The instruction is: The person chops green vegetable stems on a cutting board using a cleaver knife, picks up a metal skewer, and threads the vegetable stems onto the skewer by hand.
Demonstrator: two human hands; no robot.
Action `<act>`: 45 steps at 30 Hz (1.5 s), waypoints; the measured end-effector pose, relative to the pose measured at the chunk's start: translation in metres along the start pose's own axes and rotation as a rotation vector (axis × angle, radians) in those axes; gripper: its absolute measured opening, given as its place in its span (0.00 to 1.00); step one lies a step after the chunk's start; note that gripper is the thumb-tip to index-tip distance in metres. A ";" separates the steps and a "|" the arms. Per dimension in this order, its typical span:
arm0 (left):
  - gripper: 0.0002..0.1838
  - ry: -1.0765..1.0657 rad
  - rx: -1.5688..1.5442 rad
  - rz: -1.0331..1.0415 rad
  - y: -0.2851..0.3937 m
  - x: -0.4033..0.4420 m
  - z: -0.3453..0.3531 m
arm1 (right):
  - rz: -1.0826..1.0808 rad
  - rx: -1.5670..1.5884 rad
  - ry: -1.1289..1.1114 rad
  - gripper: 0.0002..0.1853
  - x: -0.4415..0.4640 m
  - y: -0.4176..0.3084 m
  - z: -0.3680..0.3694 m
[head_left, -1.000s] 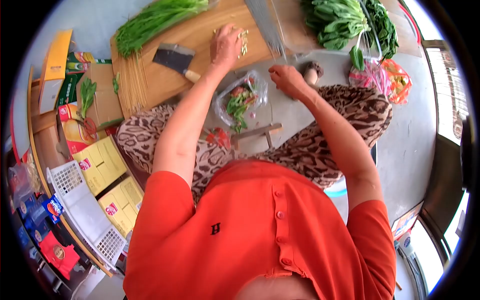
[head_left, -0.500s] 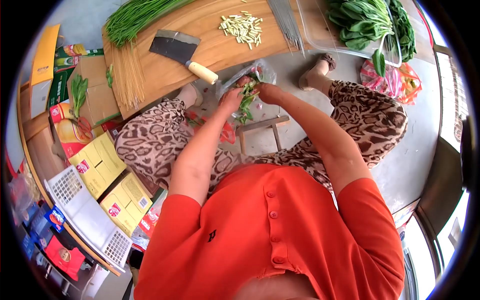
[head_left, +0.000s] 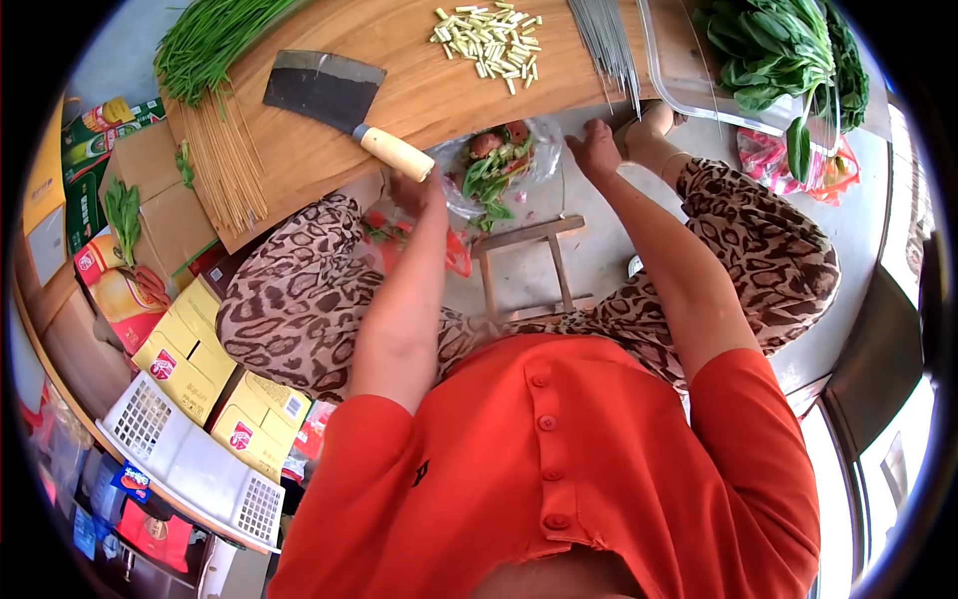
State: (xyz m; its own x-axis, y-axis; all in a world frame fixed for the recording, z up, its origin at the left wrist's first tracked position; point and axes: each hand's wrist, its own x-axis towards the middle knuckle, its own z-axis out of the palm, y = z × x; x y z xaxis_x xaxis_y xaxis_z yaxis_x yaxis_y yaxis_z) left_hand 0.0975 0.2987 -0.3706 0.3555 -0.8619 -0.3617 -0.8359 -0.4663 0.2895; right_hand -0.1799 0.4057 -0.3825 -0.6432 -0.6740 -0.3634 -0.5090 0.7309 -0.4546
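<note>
A clear plastic bag (head_left: 544, 150) of vegetable scraps (head_left: 489, 178) lies below the table's front edge, between my feet. To its right is my right hand (head_left: 596, 152), fingers apart and holding nothing visible. My left hand (head_left: 414, 192) is at the bag's left side, just under the wooden handle of a cleaver (head_left: 329, 95). Its fingers are mostly hidden by the handle and the board edge. The cleaver lies on the wooden board (head_left: 419, 90), its handle sticking out past the edge. A red plastic bag (head_left: 457, 255) rests on the floor near my left forearm.
On the board lie cut pale stem pieces (head_left: 489, 45), green chives (head_left: 215, 45), bamboo skewers (head_left: 215, 160) and metal skewers (head_left: 607, 50). A clear tub (head_left: 689, 105) with leafy greens (head_left: 768, 50) stands at right. A wooden stool frame (head_left: 529, 240) is between my legs.
Both hands have come off the scraps and moved apart, the left one leftward and the right one rightward. The scraps stay in the bag. The view has shifted slightly.
</note>
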 end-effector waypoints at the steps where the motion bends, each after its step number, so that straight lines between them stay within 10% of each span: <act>1: 0.38 0.015 -0.164 -0.321 -0.003 -0.005 0.004 | 0.003 0.003 -0.002 0.27 0.000 0.002 0.010; 3: 0.43 0.002 -0.333 -0.516 -0.054 -0.004 0.050 | 0.408 0.085 -0.272 0.48 0.004 0.004 0.033; 5: 0.37 -0.440 -0.428 -0.822 -0.036 -0.035 0.024 | 0.271 0.186 -0.347 0.47 -0.008 -0.009 0.037; 11: 0.14 -0.534 -0.835 -0.851 -0.066 0.004 0.031 | 0.203 0.099 -0.259 0.20 0.005 -0.016 0.065; 13: 0.13 -0.350 -0.909 -0.926 -0.047 0.015 0.017 | 0.513 0.752 -0.311 0.12 0.002 -0.039 0.026; 19: 0.06 -0.307 -0.959 -0.951 -0.042 0.008 -0.006 | 0.653 0.591 -0.441 0.10 -0.002 -0.024 0.000; 23: 0.06 -0.334 -0.994 -0.785 -0.023 -0.026 -0.012 | 0.290 0.063 -0.572 0.12 -0.004 -0.012 0.004; 25: 0.08 -0.229 -0.876 -0.504 -0.005 -0.044 -0.028 | -0.579 -0.398 -0.336 0.14 -0.003 -0.008 -0.002; 29: 0.11 -0.151 -0.849 -0.357 -0.020 -0.024 -0.002 | -0.592 0.174 -0.583 0.12 -0.054 -0.133 -0.145; 31: 0.12 -0.076 -0.741 -0.190 -0.034 -0.010 0.023 | -0.823 0.325 -0.126 0.11 -0.051 -0.170 -0.184; 45: 0.12 -0.214 -0.995 -0.185 -0.008 -0.039 -0.016 | -0.687 -0.121 0.098 0.15 0.038 -0.197 -0.166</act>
State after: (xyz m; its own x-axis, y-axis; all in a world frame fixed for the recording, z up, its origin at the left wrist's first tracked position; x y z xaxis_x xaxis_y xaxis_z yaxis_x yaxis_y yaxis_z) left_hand 0.0968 0.3326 -0.3447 0.2802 -0.7517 -0.5970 -0.0173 -0.6257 0.7798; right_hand -0.1988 0.2544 -0.1722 -0.1987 -0.9787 0.0511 -0.8749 0.1536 -0.4592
